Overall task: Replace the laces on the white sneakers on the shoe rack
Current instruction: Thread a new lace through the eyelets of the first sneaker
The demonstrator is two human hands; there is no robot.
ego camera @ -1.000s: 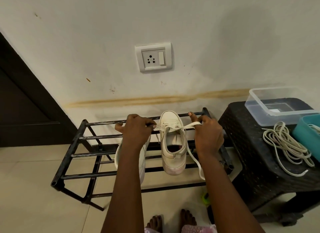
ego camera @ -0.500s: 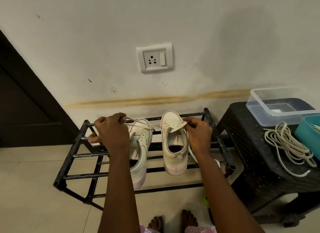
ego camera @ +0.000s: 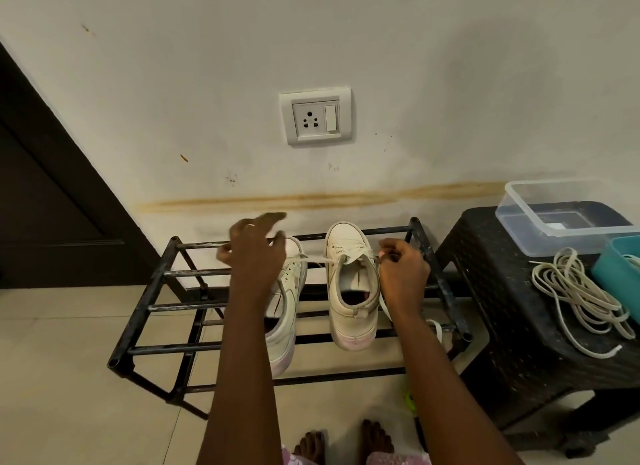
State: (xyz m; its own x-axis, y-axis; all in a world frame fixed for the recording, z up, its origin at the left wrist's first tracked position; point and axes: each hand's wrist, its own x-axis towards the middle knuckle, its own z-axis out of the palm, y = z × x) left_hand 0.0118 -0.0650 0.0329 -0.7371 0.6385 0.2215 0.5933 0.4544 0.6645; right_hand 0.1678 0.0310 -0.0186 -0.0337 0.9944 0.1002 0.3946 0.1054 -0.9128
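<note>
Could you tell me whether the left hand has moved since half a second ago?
Yes: the left hand came back rightward along the black metal shoe rack, toward the left white sneaker.

your sneakers: white, pinkish soles
threaded lace: white
shoe rack: black
stool: black, woven pattern
loose laces: cream
tub: teal

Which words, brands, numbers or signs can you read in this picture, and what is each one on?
None can be read.
The white patch in the clear box is too small to read.
The socket and the sneakers show no lettering.
</note>
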